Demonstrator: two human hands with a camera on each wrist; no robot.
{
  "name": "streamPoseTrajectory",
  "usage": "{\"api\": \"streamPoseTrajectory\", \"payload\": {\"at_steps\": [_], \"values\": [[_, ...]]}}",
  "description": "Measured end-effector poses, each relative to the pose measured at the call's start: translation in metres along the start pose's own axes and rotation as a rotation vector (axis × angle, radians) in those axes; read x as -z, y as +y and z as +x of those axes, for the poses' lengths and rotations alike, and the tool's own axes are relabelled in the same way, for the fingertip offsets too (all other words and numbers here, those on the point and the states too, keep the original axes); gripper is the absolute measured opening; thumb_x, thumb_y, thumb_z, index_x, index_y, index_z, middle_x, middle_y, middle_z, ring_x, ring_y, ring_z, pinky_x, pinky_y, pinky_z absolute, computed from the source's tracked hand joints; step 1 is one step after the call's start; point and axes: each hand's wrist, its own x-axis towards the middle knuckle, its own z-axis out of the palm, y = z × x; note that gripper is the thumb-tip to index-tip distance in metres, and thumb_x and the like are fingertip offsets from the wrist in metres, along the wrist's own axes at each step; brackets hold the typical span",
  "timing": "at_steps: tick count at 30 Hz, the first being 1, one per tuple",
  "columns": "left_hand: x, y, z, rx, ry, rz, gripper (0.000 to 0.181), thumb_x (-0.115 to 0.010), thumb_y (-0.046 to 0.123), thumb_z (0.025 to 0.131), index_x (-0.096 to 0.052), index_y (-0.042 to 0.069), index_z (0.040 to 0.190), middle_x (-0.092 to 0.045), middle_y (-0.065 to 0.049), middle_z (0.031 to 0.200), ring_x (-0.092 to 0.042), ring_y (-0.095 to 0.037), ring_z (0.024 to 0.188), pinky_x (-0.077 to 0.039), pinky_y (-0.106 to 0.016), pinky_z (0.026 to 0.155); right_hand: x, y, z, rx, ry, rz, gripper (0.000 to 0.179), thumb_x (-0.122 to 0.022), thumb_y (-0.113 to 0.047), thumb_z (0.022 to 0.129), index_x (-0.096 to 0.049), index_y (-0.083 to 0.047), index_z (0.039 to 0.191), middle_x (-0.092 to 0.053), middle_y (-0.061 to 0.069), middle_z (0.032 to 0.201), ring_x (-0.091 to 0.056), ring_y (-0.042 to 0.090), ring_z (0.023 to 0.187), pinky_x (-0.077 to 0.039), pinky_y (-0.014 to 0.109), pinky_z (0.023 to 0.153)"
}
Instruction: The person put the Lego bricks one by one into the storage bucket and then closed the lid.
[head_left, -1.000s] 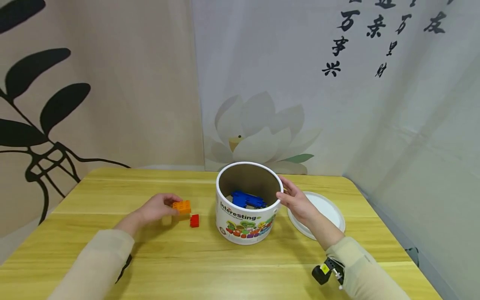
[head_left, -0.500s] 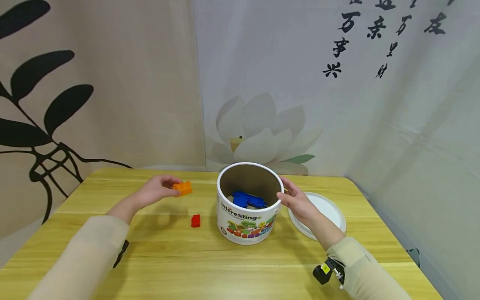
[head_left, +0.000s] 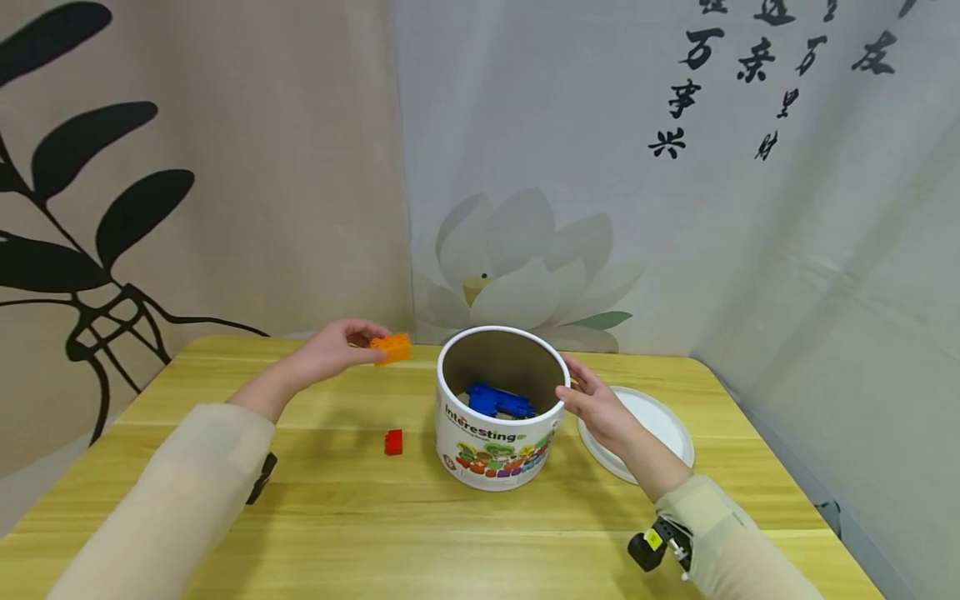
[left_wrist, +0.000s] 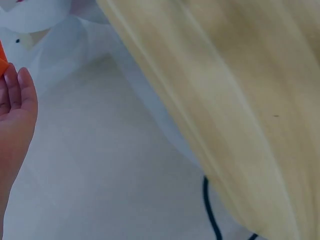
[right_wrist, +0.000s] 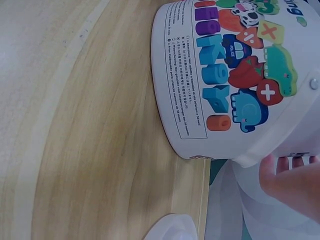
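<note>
An orange toy building brick [head_left: 393,348] is pinched between the thumb and fingers of my left hand [head_left: 341,346], raised over the back of the table, left of the bucket. Only an edge of that brick [left_wrist: 2,62] shows in the left wrist view. My right hand [head_left: 596,408] grips the right side of a round white bucket [head_left: 487,454] near its rim, thumb in front. Blue toy pieces [head_left: 498,401] lie inside the bucket; its near wall hides part of its floor. A small red brick [head_left: 393,442] rests on the table just left of the bucket.
A round white lid [head_left: 660,425] lies on the wooden table [head_left: 450,542], right of the bucket and partly behind my right forearm. Behind the table's back edge hangs a printed curtain [head_left: 300,167]. The bucket's white strap handle [right_wrist: 285,135] runs along its side.
My left hand has lifted the orange brick off the table beside the red one, then carried it up and rightward toward the bucket. The right hand keeps its hold on the bucket.
</note>
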Motion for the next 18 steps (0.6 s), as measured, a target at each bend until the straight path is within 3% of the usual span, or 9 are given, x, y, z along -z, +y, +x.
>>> {"api": "streamPoseTrajectory", "payload": {"at_steps": [8, 18], "values": [[-0.007, 0.024, 0.017, -0.043, -0.013, -0.027, 0.037, -0.064, 0.019, 0.086, -0.059, 0.002, 0.119, -0.059, -0.015, 0.113, -0.054, -0.023, 0.096, -0.046, -0.026, 0.082, -0.001, -0.001, -0.002, 0.006, 0.003, 0.007, 0.068, -0.054, -0.009, 0.094, -0.015, -0.003, 0.149, -0.018, 0.02, 0.152, -0.044, 0.013, 0.118, -0.04, 0.027, 0.1], [-0.028, 0.05, 0.034, -0.078, -0.072, -0.044, 0.035, -0.065, 0.019, 0.086, -0.06, 0.003, 0.117, -0.061, -0.013, 0.111, -0.055, -0.023, 0.093, -0.049, -0.028, 0.085, -0.004, -0.002, -0.002, 0.012, -0.001, 0.016, 0.067, -0.052, -0.006, 0.094, -0.014, -0.002, 0.149, -0.018, 0.021, 0.152, -0.046, 0.011, 0.116, -0.043, 0.02, 0.092]]}}
